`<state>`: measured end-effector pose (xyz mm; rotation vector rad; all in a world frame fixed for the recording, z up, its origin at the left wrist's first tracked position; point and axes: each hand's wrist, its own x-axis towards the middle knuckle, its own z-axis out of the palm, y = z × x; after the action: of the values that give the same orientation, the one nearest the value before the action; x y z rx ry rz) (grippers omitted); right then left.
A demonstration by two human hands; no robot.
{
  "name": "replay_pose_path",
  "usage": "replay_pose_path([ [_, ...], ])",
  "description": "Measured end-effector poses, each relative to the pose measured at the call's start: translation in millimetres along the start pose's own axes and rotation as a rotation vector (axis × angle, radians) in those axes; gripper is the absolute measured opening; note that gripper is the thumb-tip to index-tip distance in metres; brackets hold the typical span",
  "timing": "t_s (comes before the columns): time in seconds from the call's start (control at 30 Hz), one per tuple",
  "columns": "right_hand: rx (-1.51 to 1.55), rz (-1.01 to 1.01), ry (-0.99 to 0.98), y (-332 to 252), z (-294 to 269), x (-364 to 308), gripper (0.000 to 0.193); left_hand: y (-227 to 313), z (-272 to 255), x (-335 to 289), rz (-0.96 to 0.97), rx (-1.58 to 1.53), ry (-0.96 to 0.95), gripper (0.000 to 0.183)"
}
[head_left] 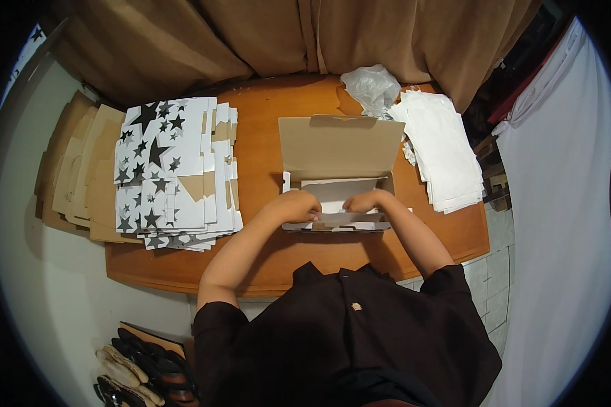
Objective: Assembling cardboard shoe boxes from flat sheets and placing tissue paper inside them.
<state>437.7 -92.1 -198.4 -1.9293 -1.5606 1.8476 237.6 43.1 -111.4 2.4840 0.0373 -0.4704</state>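
A cardboard box [339, 148] stands on the wooden table in front of me, its brown-lined lid raised at the back. White paper [334, 202] lies inside it. Over the left part of the opening, my left hand [299, 205] is closed, with its curled fingertips at the paper near the front wall. My right hand [365, 201] reaches in from the other side, fingers pinched on the paper's right part. The exact grip of the fingertips is partly hidden.
Flat box blanks with black and grey stars [157, 156] are piled at the left, beside plain brown cardboard sheets [105, 169]. A stack of white paper [447, 149] and a clear plastic bag [372, 89] lie at the right. Shoes [149, 366] sit below left.
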Motion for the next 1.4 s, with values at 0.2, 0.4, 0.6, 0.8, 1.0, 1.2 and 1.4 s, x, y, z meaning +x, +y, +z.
replay_pose_path([
  [0.2, -0.059, 0.110, -0.085, -0.5, 2.6, -11.6, 0.032, -4.5, 15.5, 12.5, -0.008, 0.189, 0.162, 0.022],
  [0.4, -0.272, 0.067, 0.861, -62.6, 4.1, -96.0, 0.023, -19.8, 23.7, 31.3, -0.132, 0.411, 0.310, 0.019],
  [0.6, -0.447, -0.277, 0.874, -59.2, 29.0, -94.6, 0.020, -2.4, 14.9, 37.1, -0.071, 0.502, 0.594, 0.032],
  [0.8, -0.414, -0.146, 0.657, -17.9, 33.9, -33.6, 0.019, 5.5, -6.2, 49.3, 0.108, 0.479, 1.013, 0.039],
  [1.0, -0.619, -0.194, 0.769, -6.5, 41.6, -28.4, 0.019, -31.7, 16.8, 53.1, 0.105, 0.628, 0.722, 0.014],
  [1.2, -0.269, -0.293, 0.572, -76.1, 39.1, -125.5, 0.021, -26.3, 22.9, 6.2, 0.304, 0.460, 0.419, 0.006],
  [1.4, -0.031, -0.263, 0.833, -69.8, 22.3, -94.4, 0.024, -26.5, 21.1, 4.3, 0.217, 0.414, 0.157, 0.019],
])
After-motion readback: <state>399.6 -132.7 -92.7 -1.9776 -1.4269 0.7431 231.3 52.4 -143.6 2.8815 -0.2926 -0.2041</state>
